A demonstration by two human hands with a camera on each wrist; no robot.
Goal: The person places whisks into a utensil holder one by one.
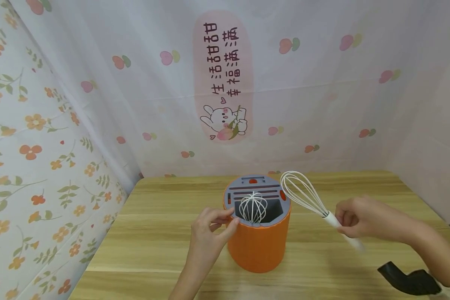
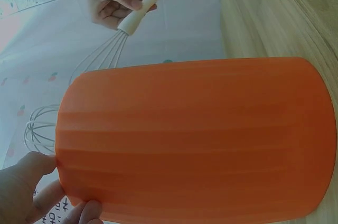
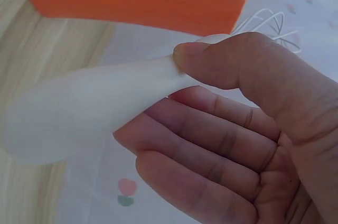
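Observation:
An orange utensil holder with a grey slotted top stands upright on the table. My left hand grips its top rim at the left, thumb in front and fingers beside it. Out of the holder's large compartment pokes the wire head of one whisk, its lower part hidden inside. To the right of the holder, my right hand holds a second whisk by its white handle, pinched between thumb and fingers. This whisk is tilted, wires up and toward the holder, handle end pointing down and away.
The wood-grain table reaches back to a printed curtain with a rabbit picture. A flowered cloth hangs along the left side. A black curved piece sits by my right wrist.

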